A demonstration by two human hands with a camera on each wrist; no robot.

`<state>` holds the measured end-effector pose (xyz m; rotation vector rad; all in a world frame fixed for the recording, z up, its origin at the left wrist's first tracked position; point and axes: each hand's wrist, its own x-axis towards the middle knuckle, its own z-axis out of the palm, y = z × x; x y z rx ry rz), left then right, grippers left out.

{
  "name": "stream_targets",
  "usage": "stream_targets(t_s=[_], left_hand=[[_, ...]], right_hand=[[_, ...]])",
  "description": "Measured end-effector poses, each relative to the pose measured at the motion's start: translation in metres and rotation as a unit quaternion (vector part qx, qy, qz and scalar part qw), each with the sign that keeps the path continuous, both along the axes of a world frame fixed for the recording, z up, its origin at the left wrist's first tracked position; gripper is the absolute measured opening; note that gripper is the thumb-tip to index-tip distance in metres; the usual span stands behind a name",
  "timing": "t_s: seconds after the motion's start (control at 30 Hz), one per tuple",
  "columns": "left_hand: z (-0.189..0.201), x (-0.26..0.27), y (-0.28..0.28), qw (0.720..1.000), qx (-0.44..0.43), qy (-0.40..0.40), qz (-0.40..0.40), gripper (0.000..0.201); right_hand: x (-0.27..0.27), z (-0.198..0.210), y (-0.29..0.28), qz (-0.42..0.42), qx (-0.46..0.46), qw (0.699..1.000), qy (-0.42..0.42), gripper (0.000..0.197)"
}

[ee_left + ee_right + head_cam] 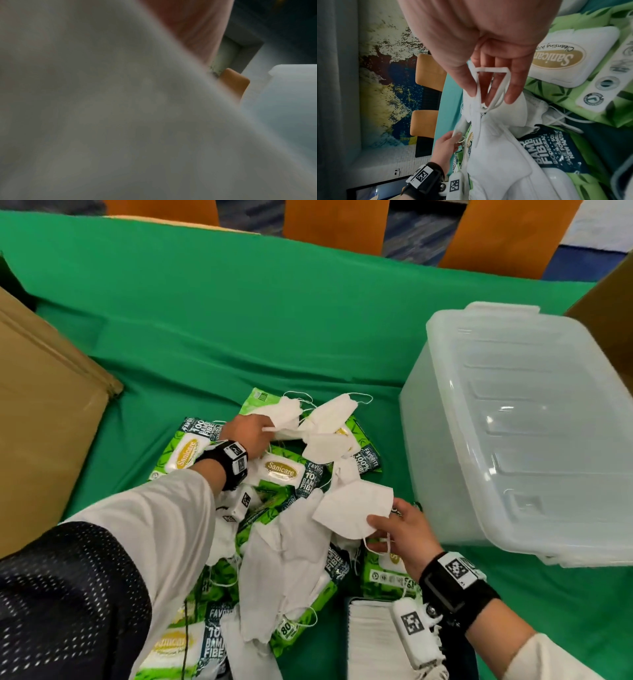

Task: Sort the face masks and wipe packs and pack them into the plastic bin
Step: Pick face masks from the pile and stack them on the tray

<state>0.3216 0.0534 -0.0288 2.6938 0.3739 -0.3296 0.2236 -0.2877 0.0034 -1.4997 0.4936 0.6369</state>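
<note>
We note matt white fibrous cloth on the face masks (354, 510). Wipe packs (284, 470) are glossy printed plastic film. The bin (520, 419) is smooth translucent plastic; the tablecloth (239, 313) matt green fabric; the box (41, 405) brown cardboard.

White face masks (298, 546) and green Sanicare wipe packs (284, 470) sit jumbled together, lower centre of the frame. The clear plastic bin (520, 419) is at the right with its lid on.

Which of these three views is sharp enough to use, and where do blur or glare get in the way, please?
Head view: mostly sharp, with small glare spots on the plastic bin and bowed edges. Left wrist view: nearly all a blurred white surface, too close to focus. Right wrist view: right hand and ear loop fairly clear, corners soft.
</note>
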Motion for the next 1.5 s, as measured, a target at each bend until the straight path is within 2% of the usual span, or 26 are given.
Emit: stream_targets(t_s=[0.07,0.1,0.13,0.2,0.23,0.27,0.3,0.33,0.4,0.43,0.5,0.57,0.63,0.73,0.8,0.87,0.93,1.0,1.1,1.17,1.2,1.27,1.33,1.37,1.43,1.5], left_hand=[[0.006,-0.001,0.009,0.996,-0.066,-0.028,0.056,0.024],[0.012,-0.004,0.012,0.987,-0.129,-0.048,0.086,0.028],[0.018,-0.008,0.014,0.968,-0.208,-0.071,0.118,0.031],[0.029,-0.022,0.015,0.909,-0.363,-0.100,0.180,0.033],[0.033,-0.032,0.016,0.889,-0.400,-0.105,0.197,0.032],[0.033,-0.042,0.018,0.886,-0.405,-0.103,0.203,0.032],[0.031,-0.051,0.020,0.894,-0.390,-0.096,0.199,0.035],[0.027,-0.059,0.024,0.915,-0.348,-0.084,0.186,0.040],[0.016,-0.072,0.033,0.971,-0.194,-0.025,0.136,0.063],[0.010,-0.077,0.037,0.985,-0.129,0.006,0.117,0.078],[0.003,-0.081,0.037,0.989,-0.078,0.019,0.120,0.098],[0.001,-0.074,0.033,0.994,-0.044,-0.018,0.103,0.097],[-0.001,-0.060,0.026,0.999,-0.006,-0.017,0.034,0.089],[-0.002,-0.043,0.011,0.998,0.036,0.051,-0.028,0.097],[0.001,-0.038,0.007,0.995,0.025,0.093,-0.016,0.104],[0.007,-0.037,0.010,0.995,0.031,0.094,0.009,0.107],[0.017,-0.041,0.016,0.996,0.038,0.071,0.029,0.110],[0.032,-0.054,0.022,0.998,0.025,0.050,0.041,0.101],[0.063,-0.088,0.031,0.996,0.032,0.017,0.081,0.047],[0.083,-0.118,0.033,0.994,0.012,-0.017,0.110,0.023],[0.091,-0.133,0.034,0.992,-0.006,-0.036,0.120,0.018],[0.109,-0.163,0.030,0.987,-0.043,-0.068,0.138,0.026],[0.130,-0.196,0.014,0.974,-0.125,-0.095,0.166,0.026],[0.141,-0.212,0.000,0.956,-0.208,-0.110,0.177,0.021],[0.163,-0.242,-0.036,0.898,-0.382,-0.116,0.187,0.016],[0.176,-0.265,-0.071,0.873,-0.441,-0.125,0.164,0.019]], right_hand=[[-0.001,-0.001,0.001,-0.003,0.006,1.000,-0.005,0.030],[-0.001,-0.001,0.002,-0.005,0.011,1.000,-0.007,0.030],[-0.001,0.000,0.004,-0.006,0.017,1.000,-0.011,0.030],[0.001,0.003,0.008,-0.007,0.025,1.000,-0.017,0.031],[0.002,0.005,0.011,-0.006,0.026,0.999,-0.020,0.031],[0.003,0.006,0.014,-0.007,0.025,0.999,-0.023,0.029],[0.004,0.007,0.017,-0.009,0.024,0.999,-0.026,0.028],[0.004,0.008,0.020,-0.011,0.023,0.999,-0.029,0.028],[0.003,0.009,0.025,-0.017,0.022,0.999,-0.032,0.034],[0.002,0.010,0.026,-0.019,0.024,0.999,-0.031,0.040],[-0.003,0.012,0.026,-0.020,0.038,0.999,-0.028,0.053],[-0.006,0.013,0.025,-0.023,0.052,0.998,-0.024,0.061],[-0.007,0.015,0.022,-0.031,0.056,0.998,-0.026,0.063],[-0.007,0.022,0.015,-0.034,0.056,0.997,-0.037,0.046],[-0.007,0.028,0.010,-0.038,0.055,0.997,-0.046,0.028],[-0.008,0.033,0.006,-0.054,0.057,0.996,-0.053,0.017],[-0.010,0.038,0.001,-0.073,0.077,0.993,-0.058,0.017],[-0.014,0.045,0.000,-0.073,0.102,0.990,-0.062,0.018],[-0.025,0.056,0.000,-0.062,0.116,0.989,-0.063,0.019],[-0.035,0.064,0.002,-0.055,0.126,0.989,-0.061,0.020],[-0.040,0.067,0.003,-0.054,0.125,0.989,-0.062,0.019],[-0.051,0.074,0.005,-0.051,0.114,0.990,-0.067,0.011],[-0.064,0.079,0.005,-0.051,0.105,0.991,-0.073,0.005],[-0.069,0.080,0.005,-0.050,0.098,0.991,-0.077,0.004],[-0.081,0.086,0.001,-0.042,0.079,0.992,-0.085,0.002],[-0.092,0.091,-0.004,-0.035,0.072,0.993,-0.092,0.005]])
